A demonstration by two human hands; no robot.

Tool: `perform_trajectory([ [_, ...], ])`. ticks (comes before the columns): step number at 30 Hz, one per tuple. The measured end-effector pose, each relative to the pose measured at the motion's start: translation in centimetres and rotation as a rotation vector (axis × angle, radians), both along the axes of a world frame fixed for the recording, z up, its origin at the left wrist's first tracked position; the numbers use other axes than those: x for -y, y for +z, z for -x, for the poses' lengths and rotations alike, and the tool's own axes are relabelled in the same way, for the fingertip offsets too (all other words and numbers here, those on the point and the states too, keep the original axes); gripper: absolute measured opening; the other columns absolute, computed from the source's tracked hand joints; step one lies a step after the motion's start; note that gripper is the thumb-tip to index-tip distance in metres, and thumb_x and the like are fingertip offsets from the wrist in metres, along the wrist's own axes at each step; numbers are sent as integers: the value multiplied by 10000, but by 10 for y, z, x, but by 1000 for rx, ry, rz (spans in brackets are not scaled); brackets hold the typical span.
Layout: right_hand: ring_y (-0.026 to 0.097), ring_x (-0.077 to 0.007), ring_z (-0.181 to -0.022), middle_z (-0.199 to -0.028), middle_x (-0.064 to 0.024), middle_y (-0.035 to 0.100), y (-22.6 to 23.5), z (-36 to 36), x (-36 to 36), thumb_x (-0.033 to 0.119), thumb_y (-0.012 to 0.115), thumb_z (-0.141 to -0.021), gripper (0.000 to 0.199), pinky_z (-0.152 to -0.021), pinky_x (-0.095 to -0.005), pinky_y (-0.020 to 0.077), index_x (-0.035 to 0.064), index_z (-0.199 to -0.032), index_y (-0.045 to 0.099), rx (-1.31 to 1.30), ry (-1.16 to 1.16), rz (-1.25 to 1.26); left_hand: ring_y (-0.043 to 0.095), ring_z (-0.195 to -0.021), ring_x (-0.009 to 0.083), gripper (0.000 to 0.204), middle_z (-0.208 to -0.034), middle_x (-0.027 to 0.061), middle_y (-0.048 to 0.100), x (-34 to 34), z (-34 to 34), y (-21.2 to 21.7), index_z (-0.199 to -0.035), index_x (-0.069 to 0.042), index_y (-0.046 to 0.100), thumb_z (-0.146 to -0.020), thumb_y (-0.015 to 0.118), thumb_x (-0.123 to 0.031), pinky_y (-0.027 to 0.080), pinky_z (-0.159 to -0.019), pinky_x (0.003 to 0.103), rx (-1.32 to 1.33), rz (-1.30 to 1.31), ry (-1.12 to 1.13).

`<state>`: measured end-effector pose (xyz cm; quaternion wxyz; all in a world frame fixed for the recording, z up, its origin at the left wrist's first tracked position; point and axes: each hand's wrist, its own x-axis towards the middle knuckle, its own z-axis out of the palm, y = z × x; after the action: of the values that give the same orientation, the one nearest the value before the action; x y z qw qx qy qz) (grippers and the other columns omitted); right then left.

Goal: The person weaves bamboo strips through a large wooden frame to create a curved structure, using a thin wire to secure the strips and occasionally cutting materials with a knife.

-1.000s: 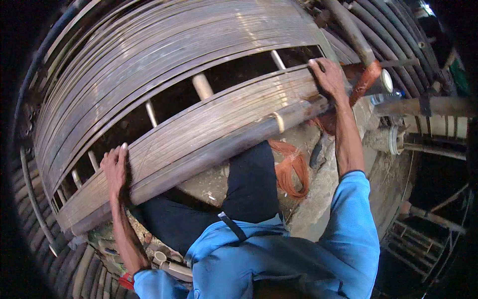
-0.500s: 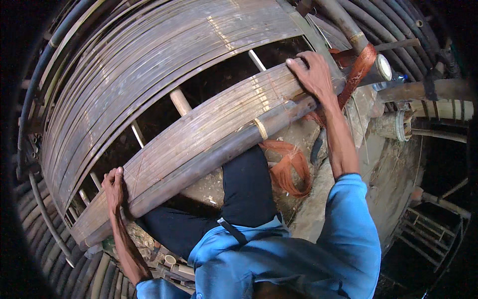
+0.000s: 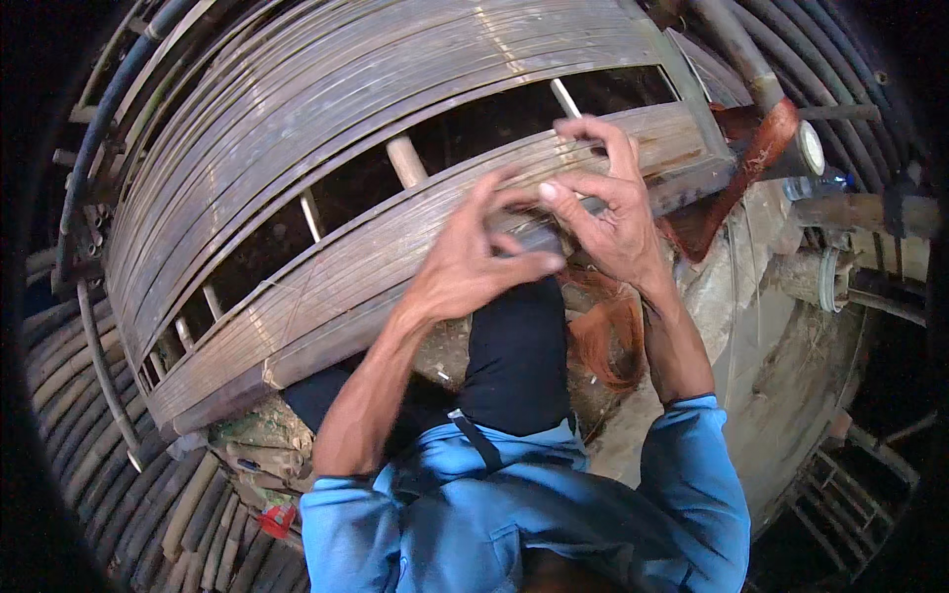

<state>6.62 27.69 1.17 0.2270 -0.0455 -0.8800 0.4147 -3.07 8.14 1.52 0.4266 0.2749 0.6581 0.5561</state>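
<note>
My left hand (image 3: 465, 262), somewhat blurred, hovers over the front strip of a bamboo-slat seat, its thumb and fingers apart. Close beside it, my right hand (image 3: 615, 219) hangs above the same strip with bent, parted fingers and thumb. I see nothing held in either one. Beneath them lies the front band of narrow slats (image 3: 306, 311), edged by a thick dark pole along my side. Beyond a dark gap crossed by a few pale rods spreads the wide curved slat panel (image 3: 336, 119). Part of the front band is hidden behind my hands.
A loose bundle of orange-brown strapping (image 3: 610, 346) lies beside my leg. More orange strap (image 3: 756, 173) wraps a bamboo pole at the right. A clear plastic bottle (image 3: 819, 186) is near it. Stacked bamboo poles (image 3: 109, 474) fill the lower left.
Both hands have let go of the two ends of the slat band. The left swung far to the right, next to the right hand, which lowered slightly. The view shifted a little.
</note>
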Motion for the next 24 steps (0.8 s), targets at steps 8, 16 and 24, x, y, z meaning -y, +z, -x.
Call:
perform_trajectory([
  [8, 729, -273, -1031, -1079, -134, 796, 45, 27, -105, 321, 753, -982, 311, -971, -381, 542, 48, -1116, 819, -17, 16, -150, 411, -533, 40, 238, -668, -56, 544, 6, 71, 17, -1073, -10, 763, -973, 767, -226, 307, -490, 214, 228, -9, 197],
  [16, 694, -436, -1167, -1234, -238, 736, -46, 65, -164, 361, 578, -972, 452, -1055, -481, 532, 89, -1297, 735, 415, 15, -267, 733, -702, 226, 246, -815, 169, 778, -15, 136, -53, -1002, -79, 857, -900, 791, -293, 583, -725, 367, -777, 554, 150],
  [24, 695, -429, -1180, -1242, -215, 743, -74, 100, -162, 310, 551, -904, 494, -1047, -502, 540, 218, -1359, 719, 792, 53, -284, 726, -1070, 487, 435, -1073, 379, 716, -206, 114, -132, -974, 133, 743, -860, 747, -287, 602, -874, 481, -405, 530, 108],
])
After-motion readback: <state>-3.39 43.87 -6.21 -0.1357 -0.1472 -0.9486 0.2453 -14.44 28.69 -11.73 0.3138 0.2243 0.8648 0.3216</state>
